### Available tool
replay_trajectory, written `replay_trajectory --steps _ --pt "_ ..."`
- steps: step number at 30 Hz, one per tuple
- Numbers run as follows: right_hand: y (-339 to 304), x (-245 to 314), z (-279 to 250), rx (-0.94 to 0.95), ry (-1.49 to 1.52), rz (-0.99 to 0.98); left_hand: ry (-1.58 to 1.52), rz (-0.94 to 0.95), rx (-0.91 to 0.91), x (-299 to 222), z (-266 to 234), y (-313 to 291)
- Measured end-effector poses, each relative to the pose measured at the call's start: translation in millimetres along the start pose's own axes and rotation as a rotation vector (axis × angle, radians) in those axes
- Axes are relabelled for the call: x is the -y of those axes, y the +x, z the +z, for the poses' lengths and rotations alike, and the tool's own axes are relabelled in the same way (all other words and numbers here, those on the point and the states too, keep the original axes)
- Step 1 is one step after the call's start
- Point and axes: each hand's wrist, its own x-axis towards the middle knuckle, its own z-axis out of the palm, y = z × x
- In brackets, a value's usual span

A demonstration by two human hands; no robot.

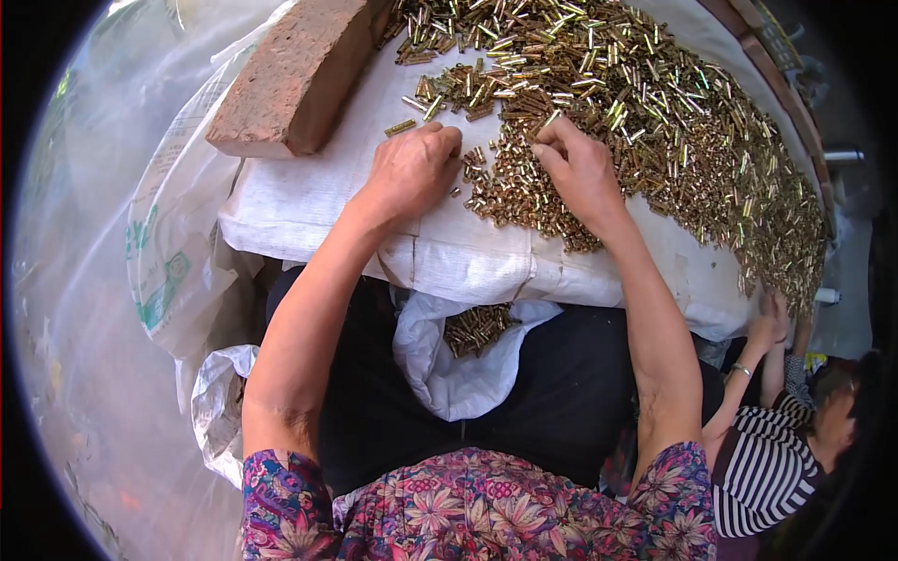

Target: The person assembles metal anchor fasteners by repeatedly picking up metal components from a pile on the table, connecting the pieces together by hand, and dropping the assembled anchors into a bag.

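Observation:
A large heap of brass-coloured metal pieces (599, 84) is spread over the white cloth-covered table (309, 210). Longer tubes lie toward the far side, and short stubby pieces (524, 201) cluster nearer me. My left hand (416, 170) rests closed on the cloth at the heap's left edge, its fingertips hidden beneath it. Just beyond its knuckles lie a few loose tubes (400, 127). Over the short pieces, my right hand (582, 173) is closed in a pinch, thumb against curled forefinger. Whether a small piece sits in either hand's fingers I cannot make out.
At the far left a red brick (290, 79) lies on the table. A white bag (458, 374) holding more tubes (479, 329) hangs open at my lap. Plastic sheeting (103, 280) stands left. Another person in a striped top (767, 463) reaches to the heap's right end.

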Motion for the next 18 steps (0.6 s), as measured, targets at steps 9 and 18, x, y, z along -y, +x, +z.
replay_trajectory --steps 9,18 --pt "-77.2 30.0 -5.7 0.11 0.655 0.205 -0.524 -0.194 0.048 -23.4 -30.3 -43.7" --pt "-107.8 57.5 4.2 0.15 0.762 0.201 -1.516 -0.337 0.149 -64.2 -22.4 -90.9"
